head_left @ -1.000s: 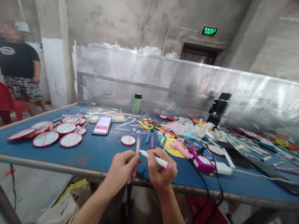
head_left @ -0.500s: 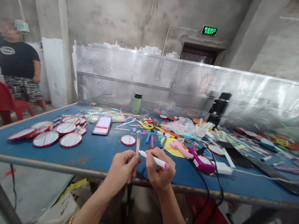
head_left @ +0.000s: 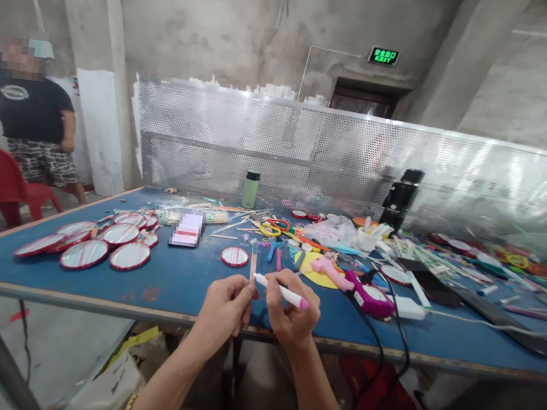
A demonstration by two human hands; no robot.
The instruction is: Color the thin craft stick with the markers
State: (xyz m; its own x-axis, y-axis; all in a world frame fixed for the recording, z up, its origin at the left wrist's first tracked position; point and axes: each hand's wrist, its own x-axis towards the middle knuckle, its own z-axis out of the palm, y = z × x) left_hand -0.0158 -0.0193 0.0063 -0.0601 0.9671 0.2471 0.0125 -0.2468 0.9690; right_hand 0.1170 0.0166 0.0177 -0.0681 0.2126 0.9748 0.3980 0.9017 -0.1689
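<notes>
Between the fingertips of my left hand (head_left: 226, 303) a thin, flat stick (head_left: 254, 259) stands upright, its top above the hand. My right hand (head_left: 293, 312) grips a white marker (head_left: 287, 293) with a pink end, its tip touching or almost touching the stick. Both hands are over the table's front edge. Just beyond them lies a round red-rimmed mirror (head_left: 235, 256). Several similar mirrors (head_left: 84, 253) are heaped at the left. A pink glue gun (head_left: 330, 269) rests on a yellow disc (head_left: 312, 276) to the right of my hands.
A phone (head_left: 187, 228) lies on the blue table (head_left: 167, 285). Farther back stands a green bottle (head_left: 250, 190) before a perforated metal panel (head_left: 262, 136). Sticks and craft bits crowd the right side. A purple device (head_left: 368, 294) has black cables hanging over the edge. At the far left a person (head_left: 29, 105) stands.
The marker and my right hand have shifted very slightly up and to the left along the stick. My left hand stays in place.
</notes>
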